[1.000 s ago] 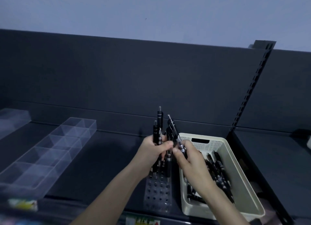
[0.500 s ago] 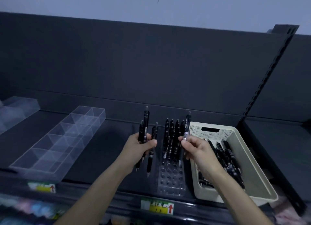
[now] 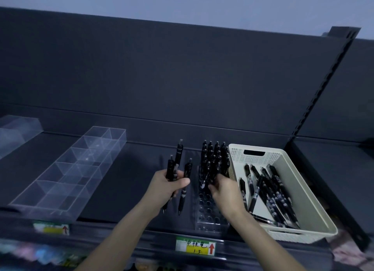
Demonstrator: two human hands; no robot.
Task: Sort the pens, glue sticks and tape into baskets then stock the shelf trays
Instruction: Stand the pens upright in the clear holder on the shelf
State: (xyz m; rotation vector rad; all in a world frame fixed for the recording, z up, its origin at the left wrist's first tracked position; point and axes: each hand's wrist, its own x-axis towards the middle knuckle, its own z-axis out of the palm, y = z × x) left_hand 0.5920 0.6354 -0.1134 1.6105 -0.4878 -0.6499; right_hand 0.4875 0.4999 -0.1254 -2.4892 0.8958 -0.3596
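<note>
In the head view, both arms are stretched forward over the dark shelf (image 3: 129, 181). The left hand (image 3: 168, 186) is held up above the shelf with the thumb on top. Its fingers are curled round a bunch of pens (image 3: 178, 163). These black pens are held nearly upright, tips down, and are fanned out a little.

The right hand (image 3: 224, 189) is held low at the clear rack (image 3: 210, 218), just right of the left hand. Its fingers (image 3: 215, 186) are curled. A single pen (image 3: 205, 176) seems to be pinched by them, tilted, with its tip down near the holes. The grip is partly hidden by other pens. The back rows of the rack are filled with standing pens (image 3: 214, 151).

The rack is found between the bunch and the cream basket (image 3: 273, 155), which is set just beside it on the right. Loose pens (image 3: 271, 191) are piled in the basket, close to the right wrist.

A clear tray (image 3: 105, 169), split into small boxes, is seen on the shelf well apart from the left hand. A yellow tag (image 3: 195, 248) with a red arrow is stuck on the shelf's front edge, below the rack.
</note>
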